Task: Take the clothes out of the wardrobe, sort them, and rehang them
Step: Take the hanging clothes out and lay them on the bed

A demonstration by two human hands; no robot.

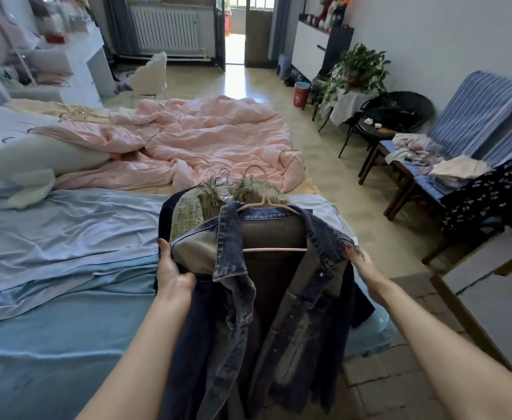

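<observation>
Left hand (173, 269) grips the left shoulder of a denim jacket (266, 286), thumb on top, fingers curled under the fabric. Right hand (362, 262) is at the jacket's right shoulder, fingers curled onto the collar edge and pinching it. Jacket hangs open-fronted on a pink hanger (274, 250), bar visible across the inside of the back, hook pointing far. It sits on top of a pile of hung clothes at the near right edge of the bed (67, 298); under it a green tweed garment (200, 201) sticks out on the far side, with a pink hanger hook (256, 169) and some thin wire hooks (221, 175) just beyond it. Dark garments lie beneath, draping toward the near edge. Bed has blue sheets near and a crumpled pink duvet (194, 144) farther away. White plush toy (36, 159) lies at far left on the bed. Right of the bed, across the floor, a wooden chair with a blue striped cushion (478, 113) carries folded clothes (457, 171) and a dark floral garment (490, 195) draped over its near end. Potted plant (357, 68) stands far right by the wall.
</observation>
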